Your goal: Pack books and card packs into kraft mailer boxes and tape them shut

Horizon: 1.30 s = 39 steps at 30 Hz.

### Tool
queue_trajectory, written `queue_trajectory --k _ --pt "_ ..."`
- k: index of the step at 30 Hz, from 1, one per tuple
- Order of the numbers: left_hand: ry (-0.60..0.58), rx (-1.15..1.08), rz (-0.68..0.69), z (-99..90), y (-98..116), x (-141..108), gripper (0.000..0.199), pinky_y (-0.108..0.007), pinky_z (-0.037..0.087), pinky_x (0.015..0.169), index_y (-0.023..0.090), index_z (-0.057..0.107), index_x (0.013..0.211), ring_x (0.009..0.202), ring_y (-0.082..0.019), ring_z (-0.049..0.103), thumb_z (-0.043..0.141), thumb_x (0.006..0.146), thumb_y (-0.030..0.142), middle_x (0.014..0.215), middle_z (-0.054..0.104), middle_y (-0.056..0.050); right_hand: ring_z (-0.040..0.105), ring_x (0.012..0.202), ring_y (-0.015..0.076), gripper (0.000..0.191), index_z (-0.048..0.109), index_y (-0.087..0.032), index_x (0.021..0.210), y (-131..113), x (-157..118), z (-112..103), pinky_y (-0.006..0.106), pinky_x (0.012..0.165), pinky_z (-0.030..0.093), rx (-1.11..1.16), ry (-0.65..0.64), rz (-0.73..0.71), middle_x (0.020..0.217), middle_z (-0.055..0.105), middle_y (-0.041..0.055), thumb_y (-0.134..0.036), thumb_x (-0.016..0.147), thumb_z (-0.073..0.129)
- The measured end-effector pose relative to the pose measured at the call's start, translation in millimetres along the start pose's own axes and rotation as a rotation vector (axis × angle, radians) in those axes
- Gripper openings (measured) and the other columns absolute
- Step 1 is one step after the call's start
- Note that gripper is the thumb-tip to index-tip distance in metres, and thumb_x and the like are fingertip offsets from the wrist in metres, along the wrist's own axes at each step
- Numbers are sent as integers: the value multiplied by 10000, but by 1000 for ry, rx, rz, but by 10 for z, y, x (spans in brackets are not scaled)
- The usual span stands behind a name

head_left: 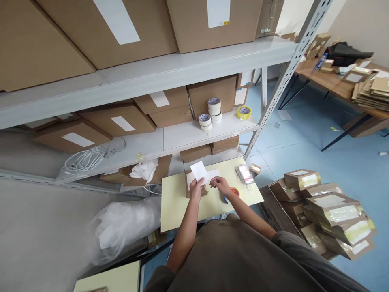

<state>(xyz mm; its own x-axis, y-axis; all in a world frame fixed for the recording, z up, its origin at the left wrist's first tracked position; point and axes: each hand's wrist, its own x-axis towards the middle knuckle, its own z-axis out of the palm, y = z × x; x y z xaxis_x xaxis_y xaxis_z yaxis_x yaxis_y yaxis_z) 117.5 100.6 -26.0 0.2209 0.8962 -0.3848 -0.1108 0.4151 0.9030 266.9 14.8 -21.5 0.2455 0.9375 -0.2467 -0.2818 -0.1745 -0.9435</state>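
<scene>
My left hand (196,190) grips a white paper slip (199,170) by its lower edge, holding it up over the table. Just right of the slip, my right hand (221,185) is closed with fingertips pinched together; whatever is between them is too small to make out. Beneath both hands a small cardboard box (189,188) rests on the pale yellow table (173,202), with a white sheet (213,174) showing behind the slip. A red, yellow and blue tape dispenser (235,192) is partly hidden by my right forearm.
A blurred-out white item (244,173) lies at the table's right. Taped boxes (331,207) are piled on the floor to the right. Ahead, a metal shelf (182,134) holds cartons, white tape rolls (214,106) and yellow tape (244,112). Plastic wrap (127,223) bulges at left.
</scene>
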Motion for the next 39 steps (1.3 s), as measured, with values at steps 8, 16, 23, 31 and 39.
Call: queue_trajectory --k 8,16,23,31,39 --pt "-21 -20 -6 -19 70 6 643 -368 591 825 124 776 1078 1037 -320 769 933 600 523 1155 801 -189 683 732 169 345 680 -216 833 -45 25 26 315 761 523 -10 0 -4 787 740 17 -550 802 766" --pt "-32 1 -7 -62 46 35 687 -356 575 826 126 759 1124 1055 -321 760 917 623 567 1168 793 -190 668 723 180 327 661 -234 814 -117 52 87 336 772 532 -12 -65 -35 764 723 11 -548 819 753" --pt "82 385 143 -95 132 6 733 -372 559 913 185 698 1316 1012 -272 747 908 697 515 1196 761 -161 660 760 188 341 664 -242 850 -142 67 107 341 789 535 -31 -66 -90 781 704 10 -579 873 710" --pt "-269 356 188 -20 303 -122 496 -350 564 878 168 836 956 953 -277 735 808 773 628 972 811 -115 669 789 209 364 674 -243 863 -204 53 116 361 809 539 -49 -79 -126 803 720 28 -606 883 707" --pt "-177 186 72 -7 214 -124 697 -349 579 810 145 811 923 892 -268 724 709 764 816 908 782 -129 715 850 208 334 588 -251 860 -184 46 60 345 826 519 -33 -67 -71 856 741 23 -571 891 679"
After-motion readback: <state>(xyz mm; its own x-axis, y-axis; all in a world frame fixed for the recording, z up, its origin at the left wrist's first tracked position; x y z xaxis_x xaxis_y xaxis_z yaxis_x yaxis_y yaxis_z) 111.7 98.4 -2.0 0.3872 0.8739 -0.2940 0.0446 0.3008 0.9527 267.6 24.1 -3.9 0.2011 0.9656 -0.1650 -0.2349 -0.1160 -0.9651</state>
